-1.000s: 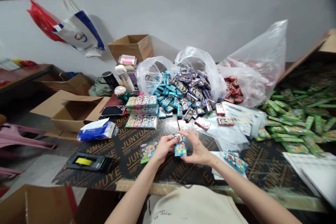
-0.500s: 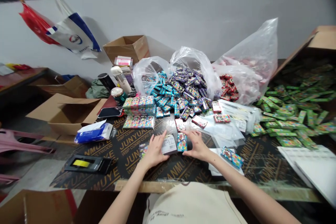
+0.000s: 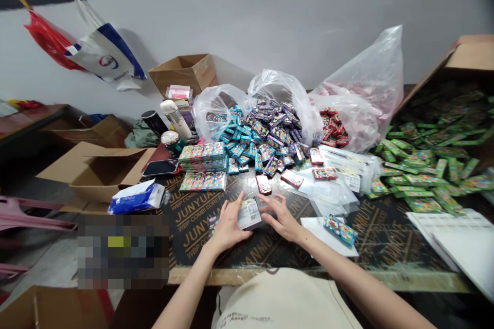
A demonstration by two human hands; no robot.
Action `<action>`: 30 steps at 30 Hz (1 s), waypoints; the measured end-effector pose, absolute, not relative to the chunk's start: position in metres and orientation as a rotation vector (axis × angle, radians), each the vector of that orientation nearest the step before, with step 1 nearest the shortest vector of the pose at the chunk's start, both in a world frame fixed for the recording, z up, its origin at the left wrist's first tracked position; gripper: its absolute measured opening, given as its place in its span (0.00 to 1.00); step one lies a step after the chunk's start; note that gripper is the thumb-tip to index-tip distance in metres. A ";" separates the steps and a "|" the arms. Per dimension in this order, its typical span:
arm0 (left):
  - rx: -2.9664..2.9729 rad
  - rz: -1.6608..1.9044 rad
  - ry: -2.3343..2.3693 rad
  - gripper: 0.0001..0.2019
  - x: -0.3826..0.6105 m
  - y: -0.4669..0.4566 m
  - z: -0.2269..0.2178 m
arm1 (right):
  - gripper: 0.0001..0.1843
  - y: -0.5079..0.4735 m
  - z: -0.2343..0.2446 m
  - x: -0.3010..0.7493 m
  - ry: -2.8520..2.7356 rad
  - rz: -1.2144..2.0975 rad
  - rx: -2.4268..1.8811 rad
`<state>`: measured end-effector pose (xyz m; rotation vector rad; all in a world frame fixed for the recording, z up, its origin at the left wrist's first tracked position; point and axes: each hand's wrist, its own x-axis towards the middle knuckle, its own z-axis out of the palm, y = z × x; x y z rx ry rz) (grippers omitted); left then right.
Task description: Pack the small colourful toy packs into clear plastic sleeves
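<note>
My left hand lies over a row of small printed boxes, thumb on the near side and fingers on the far side. Grey-white printed faces point up at the row's right part; the left part is mostly under the hand. At the right end is my right hand, fingers apart, its fingertips close to or touching that end. Just beyond the hands lies a small red-and-white box, with a second red box to its right. A blue box rests on white sheets near my right forearm.
Blue and purple boxes spill from plastic bags at the back, red boxes beside them. Green boxes pour from a carton at right. Stacked boxes, a phone and a wipes pack stand left. Clear sleeves lie right.
The blue box that stood between my hands at the row's right end no longer shows. My right hand has moved left, closer to the row; my left hand stays on it.
</note>
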<state>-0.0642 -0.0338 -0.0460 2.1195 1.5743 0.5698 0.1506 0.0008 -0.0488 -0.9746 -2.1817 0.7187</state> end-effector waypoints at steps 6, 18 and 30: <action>2.195 0.432 1.605 0.50 -0.058 -0.035 -0.058 | 0.37 0.053 -0.070 0.135 -1.916 0.321 -1.600; 2.202 0.357 1.600 0.48 -0.068 -0.038 -0.066 | 0.40 0.083 -0.076 0.152 -2.185 0.232 -1.561; 1.858 0.731 1.575 0.39 -0.059 -0.037 -0.053 | 0.47 0.078 -0.048 0.140 -2.208 0.404 -1.177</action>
